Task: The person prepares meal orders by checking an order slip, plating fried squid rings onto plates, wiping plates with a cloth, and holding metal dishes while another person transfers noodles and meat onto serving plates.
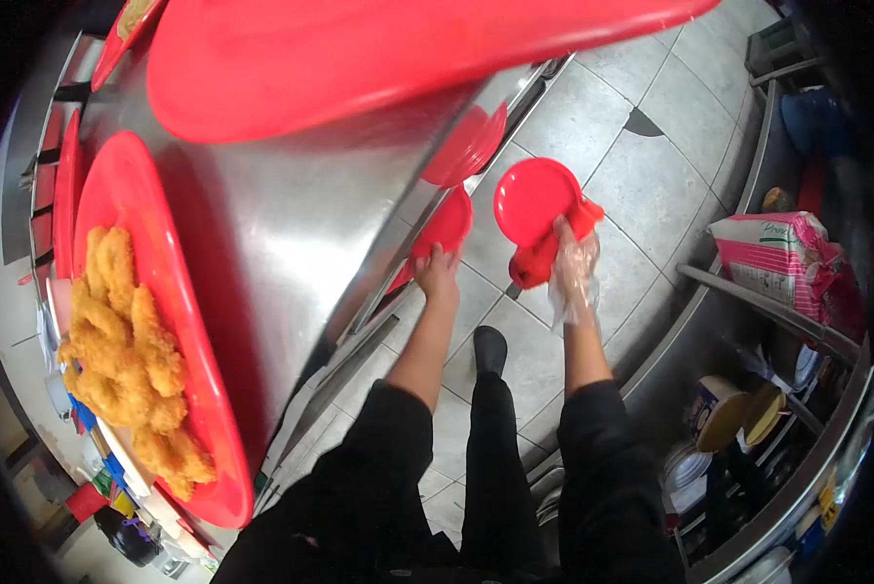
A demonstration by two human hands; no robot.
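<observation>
My left hand (439, 275) is bare. Its fingers grip the near edge of a small red plate (447, 224), close to the side of the steel counter. In a clear plastic glove, my right hand (575, 263) is closed on a bunched red cloth (538, 266). A second small red plate (536, 198) is against that cloth and is held along with it, over the floor. How the fingers sit under the cloth is hidden.
On the steel counter (291, 234) at left stands a red oval plate (201, 360) of golden fried food (115, 331). A large red platter (359, 58) spans the top. Stacked red plates (468, 146) show beside the counter edge. Steel shelving at right holds a pink-and-white bag (778, 255).
</observation>
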